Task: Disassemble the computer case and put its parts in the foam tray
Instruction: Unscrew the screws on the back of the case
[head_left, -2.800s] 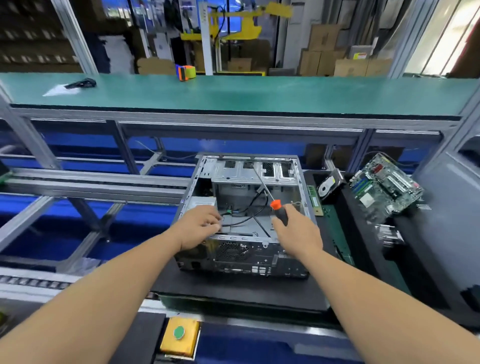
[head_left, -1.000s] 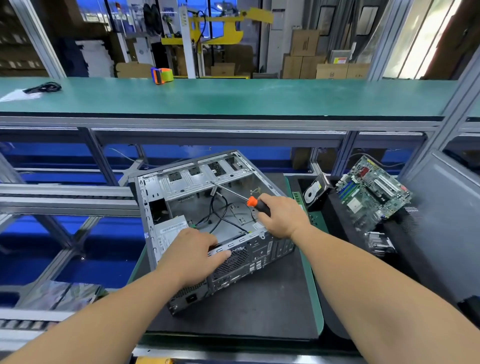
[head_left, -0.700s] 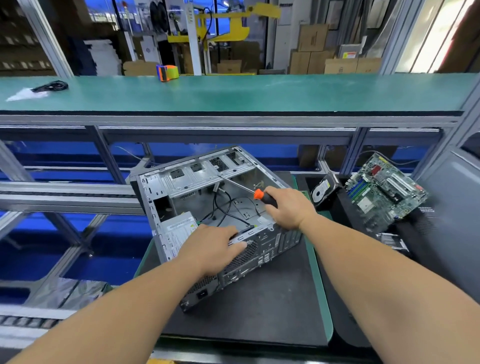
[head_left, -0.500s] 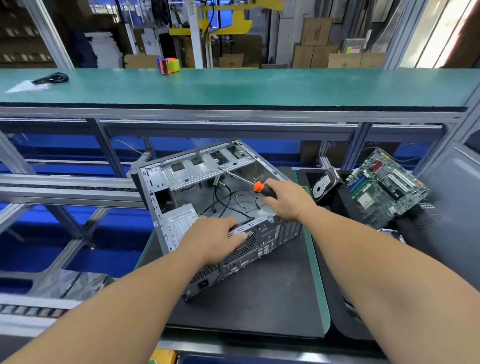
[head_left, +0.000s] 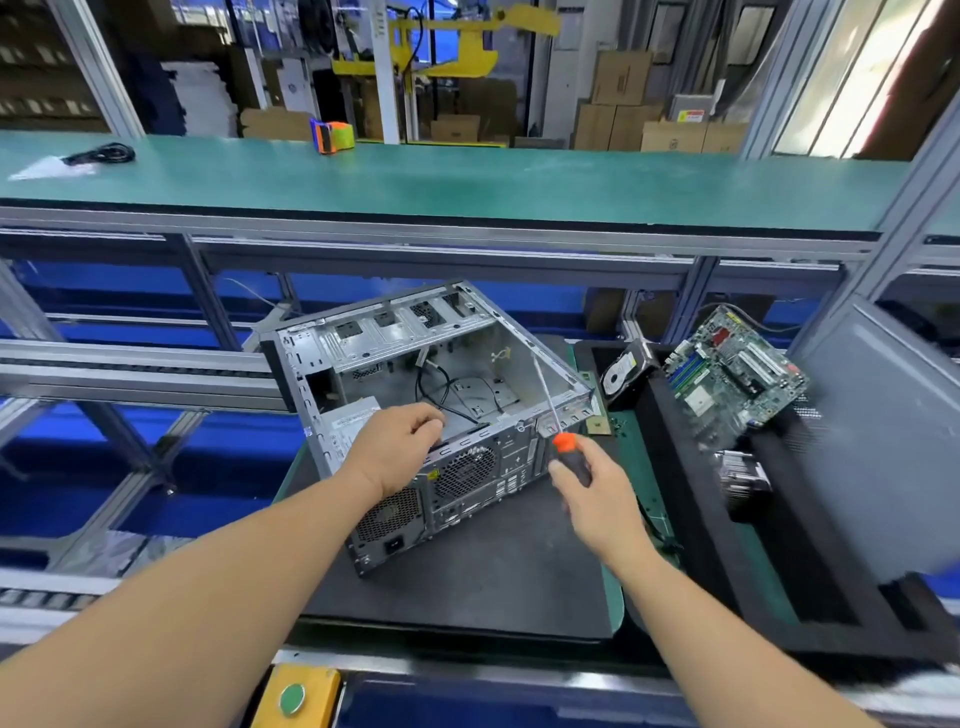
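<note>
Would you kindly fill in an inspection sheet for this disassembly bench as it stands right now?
Surface: black mat on the green bench, bearing the case.
Job's things: computer case open, turned at an angle; motherboard and hard drive lie in the foam tray.
Clutter: tape dispenser on the far green shelf.
Grippers: left hand grips the case's rear edge; right hand holds the screwdriver, shaft pointing into the case.
Cables: black cables loose inside the case; a coiled cord on the shelf.
Surroundings: cardboard boxes and yellow machinery behind.
</note>
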